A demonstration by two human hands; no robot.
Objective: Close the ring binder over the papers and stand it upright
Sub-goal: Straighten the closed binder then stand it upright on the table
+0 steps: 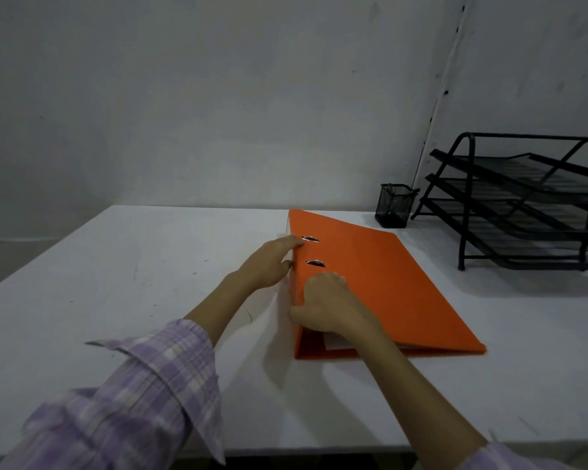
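An orange ring binder (387,283) lies flat on the white table (150,266), its cover folded down over the papers. A strip of white paper (336,344) shows in the gap at its near end. Two metal slots sit in the cover near the spine edge. My left hand (269,262) presses against the spine side, fingertips on the cover's edge by the far slot. My right hand (330,307) grips the spine edge nearer to me, thumb on the side and fingers curled on top.
A black mesh pen cup (394,206) stands at the back, just beyond the binder's far corner. A black three-tier letter tray (523,201) fills the back right. A grey wall runs behind the table. The table's near edge crosses the bottom of the view.
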